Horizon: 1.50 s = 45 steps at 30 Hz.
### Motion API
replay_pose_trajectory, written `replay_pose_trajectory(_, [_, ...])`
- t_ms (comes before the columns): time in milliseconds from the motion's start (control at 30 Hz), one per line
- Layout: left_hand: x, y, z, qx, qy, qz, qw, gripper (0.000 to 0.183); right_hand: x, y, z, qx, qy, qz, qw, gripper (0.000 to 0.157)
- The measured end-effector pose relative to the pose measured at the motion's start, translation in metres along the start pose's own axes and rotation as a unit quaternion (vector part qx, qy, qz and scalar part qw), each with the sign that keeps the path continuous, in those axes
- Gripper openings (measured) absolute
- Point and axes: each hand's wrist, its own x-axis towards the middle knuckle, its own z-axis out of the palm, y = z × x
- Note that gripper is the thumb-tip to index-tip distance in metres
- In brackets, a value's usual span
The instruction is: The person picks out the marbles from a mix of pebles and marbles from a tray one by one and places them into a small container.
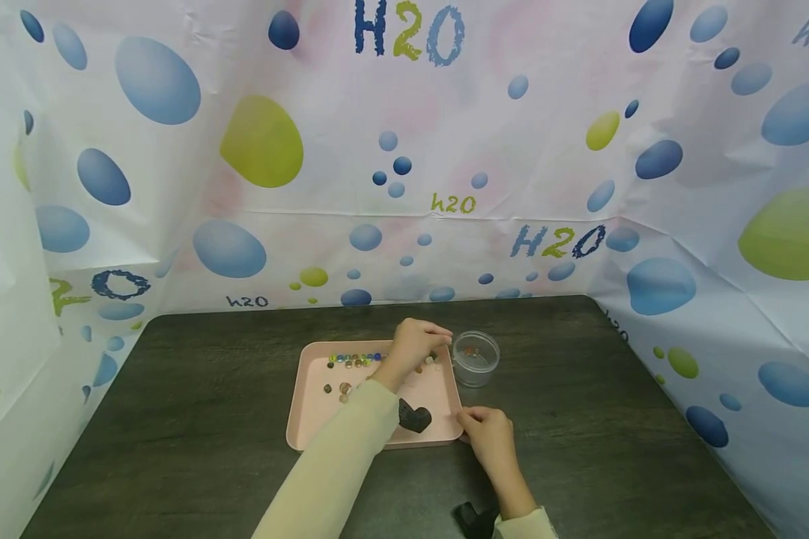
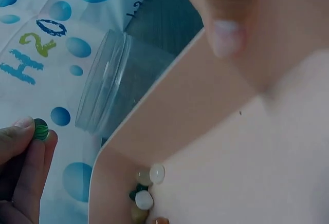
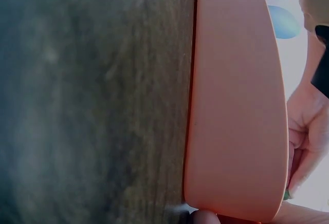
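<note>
My left hand [image 1: 413, 346] is over the far right corner of a shallow pink tray [image 1: 310, 427]. Between thumb and fingers it pinches a green striped marble [image 2: 41, 129], which shows beside the tray in the left wrist view. Just right of that hand stands a clear round jar [image 1: 476, 374], with a few small orange-brown pieces visible in it. My right hand [image 1: 491, 438] grips the tray's near right corner, thumb [image 2: 227, 36] over the rim. In the right wrist view only a fingertip [image 3: 205, 217] of it shows, by the tray's wall.
Several coloured marbles [image 1: 353, 358] line the tray's far side. Brown stones [image 1: 344, 388] lie at its middle left, and white and green stones [image 2: 144, 200] sit in the far right corner. Dark wrist devices [image 1: 415, 417] partly cover the view. A patterned sheet [image 1: 350, 172] stands behind the dark table [image 1: 175, 419].
</note>
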Motion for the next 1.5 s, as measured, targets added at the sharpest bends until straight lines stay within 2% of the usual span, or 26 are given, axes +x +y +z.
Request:
replay_pose_trajectory(333, [0.004, 0.009, 0.016, 0.024, 0.021, 0.063, 0.9975, 0.016, -0.001, 0.003, 0.002, 0.008, 0.002, -0.008, 1.000, 0.014])
replay_pose_trajectory(900, [0.004, 0.028, 0.036, 0.035, 0.011, 0.066, 0.9971, 0.016, -0.002, 0.002, 0.001, 0.003, 0.005, -0.010, 1.000, 0.015])
replay_pose_trajectory(1167, [0.003, 0.029, 0.039, 0.044, 0.028, 0.070, 0.9962, 0.014, -0.001, 0.002, 0.001, 0.003, 0.006, -0.008, 1.000, 0.017])
replay_pose_trajectory(1500, [0.004, 0.031, 0.042, 0.042, 0.027, 0.059, 0.9970, 0.013, 0.001, 0.003, 0.002, 0.011, 0.001, -0.011, 1.000, 0.016])
